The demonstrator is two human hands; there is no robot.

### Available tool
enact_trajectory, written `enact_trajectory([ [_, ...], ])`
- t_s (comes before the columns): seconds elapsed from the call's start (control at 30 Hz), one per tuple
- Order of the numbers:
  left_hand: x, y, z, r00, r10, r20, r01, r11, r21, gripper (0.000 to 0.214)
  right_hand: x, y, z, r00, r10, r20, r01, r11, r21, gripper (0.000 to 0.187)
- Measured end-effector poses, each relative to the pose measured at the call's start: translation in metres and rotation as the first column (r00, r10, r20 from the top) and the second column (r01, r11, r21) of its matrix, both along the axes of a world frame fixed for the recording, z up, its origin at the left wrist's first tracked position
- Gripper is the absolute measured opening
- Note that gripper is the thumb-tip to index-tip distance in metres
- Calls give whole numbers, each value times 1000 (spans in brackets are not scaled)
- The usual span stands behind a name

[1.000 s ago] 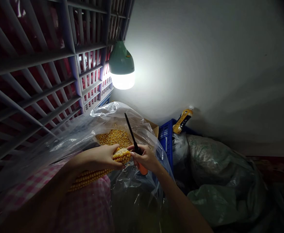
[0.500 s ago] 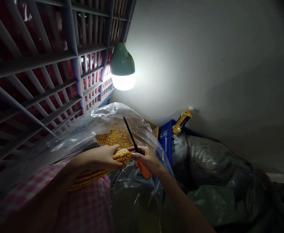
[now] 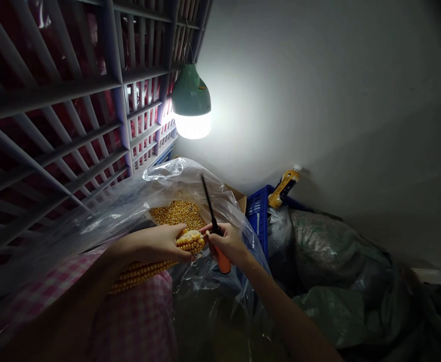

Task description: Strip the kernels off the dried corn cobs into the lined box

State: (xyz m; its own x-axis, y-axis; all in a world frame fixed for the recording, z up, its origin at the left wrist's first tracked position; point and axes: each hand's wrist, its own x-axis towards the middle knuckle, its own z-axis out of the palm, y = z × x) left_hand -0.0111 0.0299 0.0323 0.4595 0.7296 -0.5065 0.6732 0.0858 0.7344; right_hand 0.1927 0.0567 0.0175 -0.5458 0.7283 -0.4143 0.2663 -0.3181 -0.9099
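Note:
My left hand (image 3: 158, 242) is wrapped round a yellow corn cob (image 3: 193, 242), whose end points right and has a pale patch stripped of kernels on top. More rows of kernels (image 3: 141, 275) show beneath my left wrist; whether they belong to this cob or another, I cannot tell. My right hand (image 3: 231, 245) grips a screwdriver (image 3: 224, 260) with an orange handle and dark shaft tilted up and left. Its thumb and forefinger pinch together by the cob's end, with a small pale bit at the fingertips. Behind the hands, loose corn kernels (image 3: 178, 213) lie in a clear plastic bag (image 3: 167, 171).
A lit green lamp (image 3: 191, 93) hangs from a purple slatted crate (image 3: 120, 80) at the left. To the right stands a blue crate (image 3: 257, 206) with a yellow-labelled bottle (image 3: 285, 187) on it and full sacks (image 3: 329, 246) beside. Pink checked cloth (image 3: 137, 322) lies below.
My right hand has pulled slightly away from the cob's end, and the screwdriver has swung more upright with its tip moving right. My left hand keeps its hold on the cob.

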Motion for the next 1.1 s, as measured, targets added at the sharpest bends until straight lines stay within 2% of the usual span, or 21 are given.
enact_trajectory([
  [0.1,0,0,2,1000,7,-17,-7,1000,3,50,5,-4,5,999,30,-45,-31,999,-16,33],
  [0.2,1,-1,0,1000,12,-13,-12,1000,8,51,8,-8,9,997,68,-29,-68,997,23,39],
  [0.4,1,-1,1,1000,-9,-23,9,1000,7,48,3,-11,3,995,24,101,-43,980,192,27],
  [0.5,0,-1,1,1000,-19,-18,18,1000,-7,48,1,-10,3,998,-3,65,-8,986,164,26],
  [0.6,0,0,-1,1000,3,-25,-3,1000,4,50,3,-9,8,998,52,25,-54,993,108,31],
  [0.77,1,-1,-5,1000,9,-28,-8,1000,19,52,2,-11,12,990,80,120,-102,976,190,32],
  [0.9,-1,-2,-7,1000,5,-20,-4,1000,21,51,-1,-13,4,986,24,164,-68,961,267,24],
  [1.0,-1,-2,-6,1000,-14,-15,14,1000,8,50,-1,-13,0,993,-33,115,4,969,247,21],
  [1.1,0,-2,-5,999,5,-35,-4,1000,13,49,1,-12,3,997,27,73,-42,978,204,26],
])
